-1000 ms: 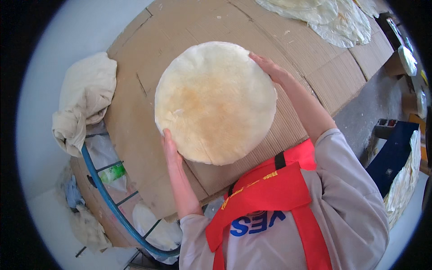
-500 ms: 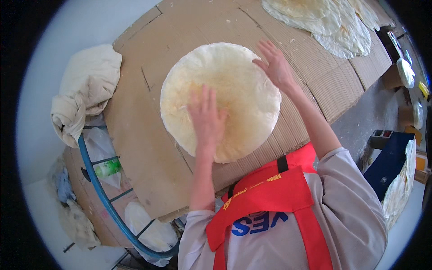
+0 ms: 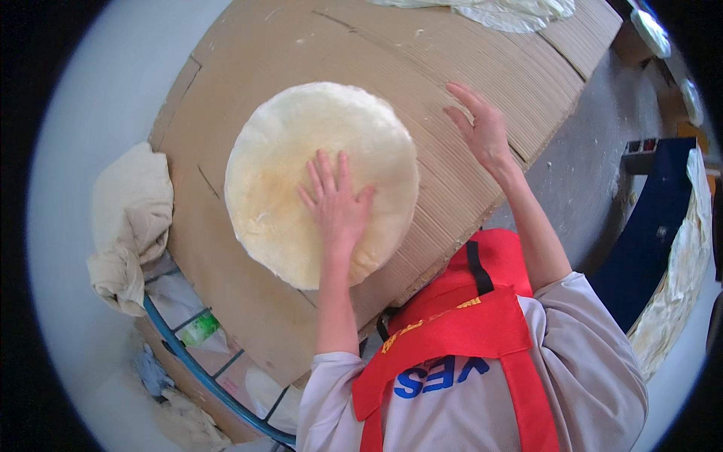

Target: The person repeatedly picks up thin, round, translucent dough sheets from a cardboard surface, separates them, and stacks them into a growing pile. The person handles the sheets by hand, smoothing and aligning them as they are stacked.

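Observation:
A thick stack of large round flatbreads (image 3: 316, 120) lies on the cardboard-covered table (image 3: 226, 316). Its top sheet is pale cream, browned toward the middle. My left hand (image 3: 339, 207) rests flat on this top sheet, fingers spread, below its centre. My right hand (image 3: 482, 128) hovers over the cardboard to the right of the stack, holding nothing, with its thumb and fingers apart.
More thin flatbreads (image 3: 512, 11) lie at the table's far edge. Bundled cream cloth (image 3: 135, 218) sits at the left corner, above a blue metal rail (image 3: 188, 358). On the right, a dark blue surface (image 3: 640, 241) has flatbread sheets (image 3: 670, 301) along it.
My right hand has moved off the stack's right edge, out to the right. My left hand, blurred before, now lies still on the top sheet. The whole view has shifted.

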Tool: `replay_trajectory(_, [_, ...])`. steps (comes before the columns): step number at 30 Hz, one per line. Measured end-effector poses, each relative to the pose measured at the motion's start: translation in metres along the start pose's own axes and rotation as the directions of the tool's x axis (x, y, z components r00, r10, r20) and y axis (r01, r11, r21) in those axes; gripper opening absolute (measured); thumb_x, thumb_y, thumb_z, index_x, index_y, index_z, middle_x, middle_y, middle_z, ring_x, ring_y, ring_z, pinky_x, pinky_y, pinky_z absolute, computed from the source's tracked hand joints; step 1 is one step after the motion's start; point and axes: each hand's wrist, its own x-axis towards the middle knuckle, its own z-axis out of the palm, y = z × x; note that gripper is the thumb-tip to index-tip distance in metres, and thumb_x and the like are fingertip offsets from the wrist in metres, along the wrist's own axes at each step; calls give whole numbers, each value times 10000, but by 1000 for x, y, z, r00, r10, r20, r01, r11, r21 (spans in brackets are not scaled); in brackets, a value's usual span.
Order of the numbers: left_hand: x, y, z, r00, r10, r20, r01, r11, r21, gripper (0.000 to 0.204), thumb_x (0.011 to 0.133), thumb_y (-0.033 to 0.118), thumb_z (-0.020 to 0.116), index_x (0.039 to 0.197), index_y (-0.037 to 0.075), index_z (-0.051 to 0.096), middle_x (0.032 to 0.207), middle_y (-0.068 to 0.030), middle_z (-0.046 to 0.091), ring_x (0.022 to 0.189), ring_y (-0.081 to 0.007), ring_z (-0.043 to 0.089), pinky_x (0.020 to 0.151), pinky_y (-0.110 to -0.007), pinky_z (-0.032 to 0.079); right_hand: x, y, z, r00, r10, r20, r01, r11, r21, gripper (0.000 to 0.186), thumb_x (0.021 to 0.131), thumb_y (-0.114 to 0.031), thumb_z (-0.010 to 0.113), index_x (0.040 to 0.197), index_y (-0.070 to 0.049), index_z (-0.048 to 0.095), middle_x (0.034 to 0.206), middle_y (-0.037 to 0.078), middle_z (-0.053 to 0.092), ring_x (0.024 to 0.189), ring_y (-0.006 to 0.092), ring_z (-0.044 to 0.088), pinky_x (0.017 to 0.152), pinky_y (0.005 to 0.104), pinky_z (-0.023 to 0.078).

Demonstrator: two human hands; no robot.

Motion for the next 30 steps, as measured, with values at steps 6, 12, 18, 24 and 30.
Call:
replay_trajectory(6, [-10, -55, -22, 928, -269, -258, 127, 880, -458, 501, 797, 30, 461, 1276, -22, 326, 1356, -132, 303, 1253, -263, 280, 1040, -348, 204, -17, 59, -40, 967, 253, 27, -247, 905, 346, 309, 807, -159, 583, 1084, -25, 552, 1094, 134, 568, 974, 211, 560, 802, 292, 455])
replay_trajectory(12, [-92, -149, -18, 694, -682, 230, 281, -37, -959, 509, 918, 357, 298, 1309, 33, 282, 1328, -146, 314, 1186, -258, 359, 967, -385, 327, -54, 140, -68, 885, 464, 31, -407, 742, 532, 306, 849, -194, 541, 1096, -15, 549, 1001, 87, 612, 915, 138, 565, 778, 251, 447])
replay_trajectory(18, [-92, -154, 28, 711, -632, 309, 343, -73, -937, 563, 888, 295, 444, 1330, 21, 228, 1349, -159, 280, 1225, -253, 304, 998, -376, 275, -54, 105, -1, 831, 543, 119, -428, 489, 760, 384, 849, -241, 545, 1153, -10, 502, 1051, 91, 589, 937, 118, 541, 804, 263, 433])
replay_trajectory(24, [-62, -121, -18, 761, -626, -170, 387, 649, -655, 604, 865, 228, 476, 1345, 13, 179, 1377, -178, 228, 1275, -295, 213, 1029, -400, 217, -46, 22, 36, 949, 307, -77, -236, 849, 472, 378, 824, -221, 564, 1141, -24, 506, 1084, 107, 580, 970, 153, 549, 809, 297, 441])
replay_trajectory(30, [37, -42, -14, 981, 102, -167, -113, 992, -55, 653, 804, 241, 537, 1349, 83, 213, 1403, -162, 174, 1299, -343, 119, 1026, -504, 133, -24, -102, -44, 989, -141, 55, 66, 728, 683, 248, 830, -36, 510, 1074, -18, 555, 989, 86, 617, 888, 154, 592, 776, 264, 459])
